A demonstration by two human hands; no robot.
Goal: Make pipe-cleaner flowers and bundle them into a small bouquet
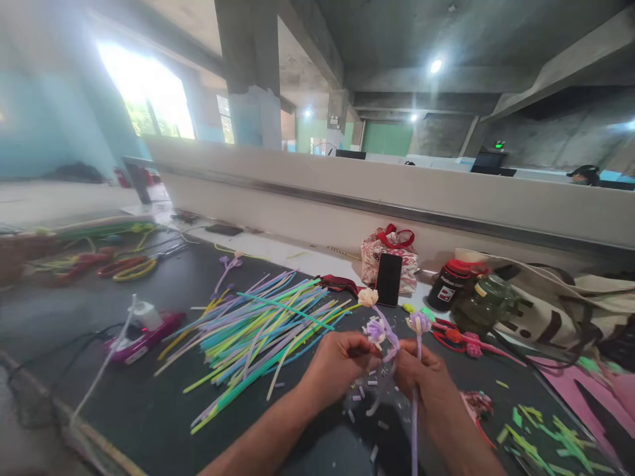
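My left hand (340, 363) is closed, its thumb and fingertips pinching near a purple-and-cream pipe-cleaner flower (374, 330). That bloom sits low on a twisted purple stem (389, 340), which carries a cream flower (368, 297) at its top. The stem passes down into my right hand (421, 377), also closed. A second purple pipe-cleaner flower (419, 322) stands upright there, its long stem running down past my thumb. The fingertips of both hands nearly meet, and the exact grip points are partly hidden. Short cut bits of pipe cleaner (357, 396) lie below on the black table (163, 410).
Loose pipe cleaners (268, 324) spread to the left, beside a pink power strip (149, 337). Behind stand a phone (389, 279), a patterned bag (370, 248), a black-red bottle (445, 287) and a jar (483, 304). Green scraps (540, 436) lie right; scissors (133, 268) lie far left.
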